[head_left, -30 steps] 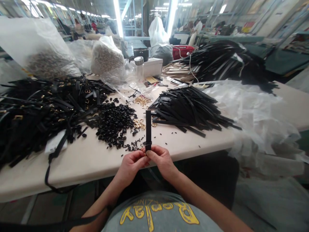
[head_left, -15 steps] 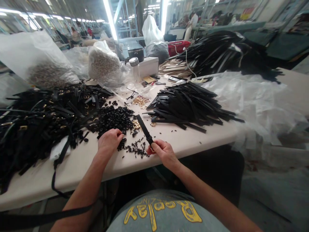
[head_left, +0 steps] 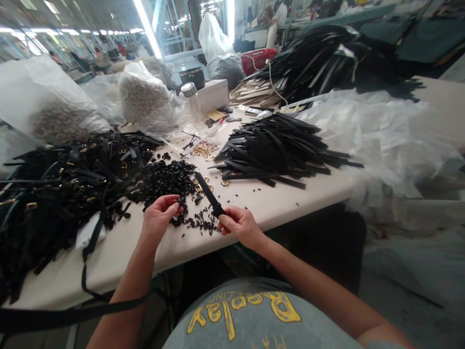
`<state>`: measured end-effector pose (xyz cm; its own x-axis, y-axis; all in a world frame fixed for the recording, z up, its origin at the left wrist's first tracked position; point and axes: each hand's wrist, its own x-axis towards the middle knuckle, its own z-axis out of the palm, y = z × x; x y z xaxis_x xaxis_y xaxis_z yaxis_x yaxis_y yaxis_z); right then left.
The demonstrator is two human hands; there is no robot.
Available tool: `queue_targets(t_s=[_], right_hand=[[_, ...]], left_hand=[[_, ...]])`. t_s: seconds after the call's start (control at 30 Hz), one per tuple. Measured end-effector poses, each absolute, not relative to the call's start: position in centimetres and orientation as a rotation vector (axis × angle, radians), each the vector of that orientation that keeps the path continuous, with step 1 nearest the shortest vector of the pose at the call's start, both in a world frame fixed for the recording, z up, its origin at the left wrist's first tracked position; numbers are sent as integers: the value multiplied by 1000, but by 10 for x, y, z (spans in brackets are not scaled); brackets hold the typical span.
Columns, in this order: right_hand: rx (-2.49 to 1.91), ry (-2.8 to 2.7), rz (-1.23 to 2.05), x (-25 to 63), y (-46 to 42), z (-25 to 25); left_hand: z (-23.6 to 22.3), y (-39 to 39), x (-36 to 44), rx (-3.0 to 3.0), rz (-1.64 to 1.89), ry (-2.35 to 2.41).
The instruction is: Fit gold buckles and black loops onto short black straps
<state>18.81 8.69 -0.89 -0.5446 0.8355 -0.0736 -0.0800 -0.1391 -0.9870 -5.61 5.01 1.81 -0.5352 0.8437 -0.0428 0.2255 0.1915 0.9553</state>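
My right hand (head_left: 241, 227) pinches one end of a black strap (head_left: 208, 190), which points up and away to the left with a small band around it near my fingers. My left hand (head_left: 160, 215) is closed in a pinch beside the heap of small black loops (head_left: 169, 177). Whatever sits between its fingertips is too small and dark to make out. Tiny black pieces (head_left: 201, 220) lie scattered between my two hands. Just past the strap are gold buckles (head_left: 206, 183), partly covered by it.
Tangled black straps with gold buckles (head_left: 69, 179) cover the left side of the table (head_left: 269, 206). A stack of loose black straps (head_left: 272, 150) lies at right, with crumpled plastic (head_left: 381, 140) beyond. Bags of small parts (head_left: 141, 92), a jar (head_left: 191, 99) and a white box (head_left: 214, 96) stand behind.
My left hand has risen slightly from the loop heap, its pinched fingertips now showing. My right hand still holds the strap; the metal buckle seen at its fingers before is now hidden. The view has shifted.
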Motion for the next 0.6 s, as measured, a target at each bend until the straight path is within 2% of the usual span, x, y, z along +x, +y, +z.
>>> queue_targets(t_s=[0.23,0.4,0.6], right_hand=[[-867,-1619,1603,181,80,3],[-877,-1773,1397,181,75,11],[-790,-1900,1326,190,70,21]], left_hand=[[22,34,-5,497,1599,1419],[27,22,25,514,1579,1268],[31,16,31,597,1570,1240]])
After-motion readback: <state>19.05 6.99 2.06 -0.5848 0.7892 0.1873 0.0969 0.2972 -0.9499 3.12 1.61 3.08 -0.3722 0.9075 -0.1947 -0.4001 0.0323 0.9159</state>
